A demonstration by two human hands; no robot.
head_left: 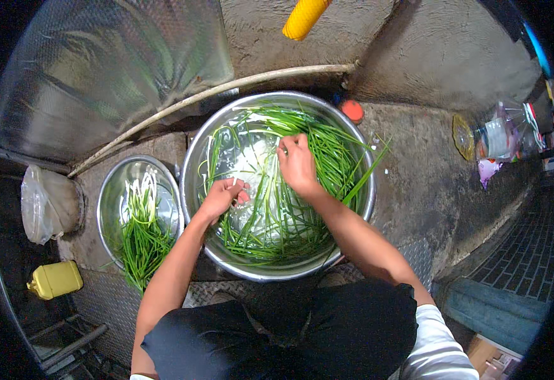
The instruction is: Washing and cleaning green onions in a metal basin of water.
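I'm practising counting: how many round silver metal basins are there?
2: the large round silver metal basin in the middle; the smaller round silver metal basin on its left.

A head-worn fisheye looks down on the hands (298, 167) (rim unclear).

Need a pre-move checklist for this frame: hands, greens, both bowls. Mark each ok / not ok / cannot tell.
1. Both hands visible: ok. Left hand and right hand are over the large metal bowl.
2. Firm grip on stalks: cannot tell. The curled fingers hide the contact.
3. Loose greens inside the large bowl's rim: not ok. Some leaves stick out past the right side.
4. Small metal bowl beside the large one, on the left: ok.
5. Bundle of greens fully inside the small bowl: not ok. Green tips hang over the near rim.
6. Yellow jug apart from the small bowl: ok.
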